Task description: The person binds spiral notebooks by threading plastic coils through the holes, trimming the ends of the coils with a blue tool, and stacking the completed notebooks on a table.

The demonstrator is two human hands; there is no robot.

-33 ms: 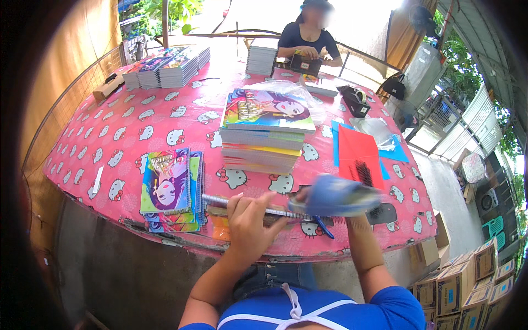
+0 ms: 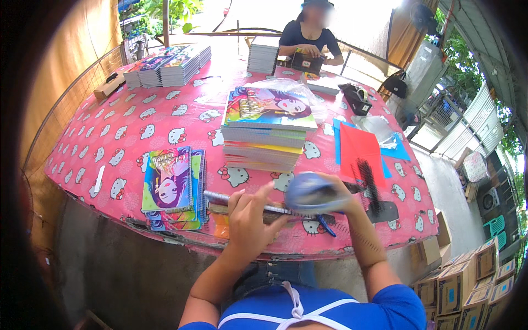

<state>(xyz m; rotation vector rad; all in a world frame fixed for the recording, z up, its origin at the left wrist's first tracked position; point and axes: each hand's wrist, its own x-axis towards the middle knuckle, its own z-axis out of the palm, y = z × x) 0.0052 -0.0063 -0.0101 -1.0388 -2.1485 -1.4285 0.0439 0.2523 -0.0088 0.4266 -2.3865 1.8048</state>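
My left hand [image 2: 248, 217] is closed around a notebook [image 2: 219, 199] held edge-on near the table's front edge, its spine facing up. A thin spiral binding coil [image 2: 360, 235] runs out to the right from the notebook's spine, and its loose end trails across my right forearm. My right hand [image 2: 342, 192] grips a blue slipper [image 2: 300, 192], smeared by motion, at the right end of the spine. Whether the slipper touches the coil I cannot tell. Just below the slipper, a blue pen [image 2: 326, 226] lies on the table.
Coil-bound notebooks [image 2: 168, 181] lie to the left; a tall notebook stack [image 2: 269, 110] stands ahead. Black coils [image 2: 369, 179] lie over red sheets [image 2: 357, 146] at right, near a tape dispenser [image 2: 357, 102]. A person [image 2: 311, 41] sits across the table [image 2: 118, 165]. Cartons [image 2: 456, 286] are stacked lower right.
My right hand has swung the slipper leftward, turning it, toward my left hand. More of the black coils and the trailing coil now shows. My left hand stays almost where it was.
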